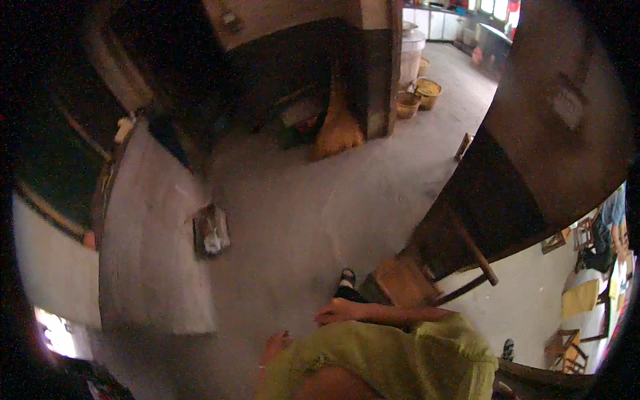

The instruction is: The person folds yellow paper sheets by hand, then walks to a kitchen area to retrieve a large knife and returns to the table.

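My right hand (pixel 337 312) reaches across in front of my yellow-green shirt (pixel 370 350), its fingers loosely bent. I see nothing held in it, though the image is blurred. My left hand (pixel 276 345) shows only partly at the shirt's left edge; a small dark spot lies at its fingers, too unclear to name. Just beyond my right hand is my foot in a dark sandal (pixel 347 276) on the concrete floor (pixel 280 240). A wooden stool or low seat (pixel 405 281) stands beside that foot, to the right.
A straw broom (pixel 340 132) rests head-down by a dark recess. To the left, a small wooden box (pixel 211 231) holding something white adjoins a pale board-like surface (pixel 155 250). Yellowish buckets (pixel 428 93) stand in the doorway. A person (pixel 612 215) is at far right near wooden chairs (pixel 570 350).
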The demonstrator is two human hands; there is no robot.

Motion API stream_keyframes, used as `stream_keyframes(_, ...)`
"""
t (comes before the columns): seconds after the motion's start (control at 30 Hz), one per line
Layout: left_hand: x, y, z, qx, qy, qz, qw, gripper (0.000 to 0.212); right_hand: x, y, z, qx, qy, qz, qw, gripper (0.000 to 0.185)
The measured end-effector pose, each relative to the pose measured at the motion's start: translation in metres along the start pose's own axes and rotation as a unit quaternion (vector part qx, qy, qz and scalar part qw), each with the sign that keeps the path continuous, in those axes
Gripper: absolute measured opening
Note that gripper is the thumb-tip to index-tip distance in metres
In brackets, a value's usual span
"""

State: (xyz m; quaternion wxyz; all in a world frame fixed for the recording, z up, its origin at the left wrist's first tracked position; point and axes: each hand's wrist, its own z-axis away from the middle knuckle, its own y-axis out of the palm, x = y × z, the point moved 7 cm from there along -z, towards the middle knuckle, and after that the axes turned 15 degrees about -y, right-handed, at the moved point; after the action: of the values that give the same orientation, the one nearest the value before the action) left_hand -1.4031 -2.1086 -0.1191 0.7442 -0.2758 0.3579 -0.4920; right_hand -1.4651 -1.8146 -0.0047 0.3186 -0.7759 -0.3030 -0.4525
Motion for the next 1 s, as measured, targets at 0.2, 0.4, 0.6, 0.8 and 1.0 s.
stream_keyframes(0.2, -0.119, -0.082, -0.167, 0.121, -0.024, 0.054, 0.991, 0.045, 0.037, -0.237, -0.063, -0.121, 0.115, 0.115, 0.979, 0.031)
stream_keyframes(0.4, -0.211, -0.138, -0.304, 0.189, 0.011, 0.005, 0.982, 0.047, 0.011, -0.334, 0.004, -0.238, 0.209, 0.149, 0.937, 0.029)
stream_keyframes(0.6, -0.320, -0.136, -0.458, 0.269, 0.031, -0.047, 0.961, 0.049, -0.056, -0.417, 0.062, -0.308, 0.266, 0.184, 0.895, 0.033)
stream_keyframes(0.8, -0.502, -0.175, -0.604, 0.301, 0.110, -0.141, 0.937, 0.051, -0.054, -0.562, 0.070, -0.475, 0.365, 0.144, 0.788, 0.031)
stream_keyframes(1.0, -0.760, -0.236, -0.640, 0.192, 0.307, -0.246, 0.899, 0.048, -0.081, -0.658, 0.092, -0.565, 0.331, 0.078, 0.752, 0.035)
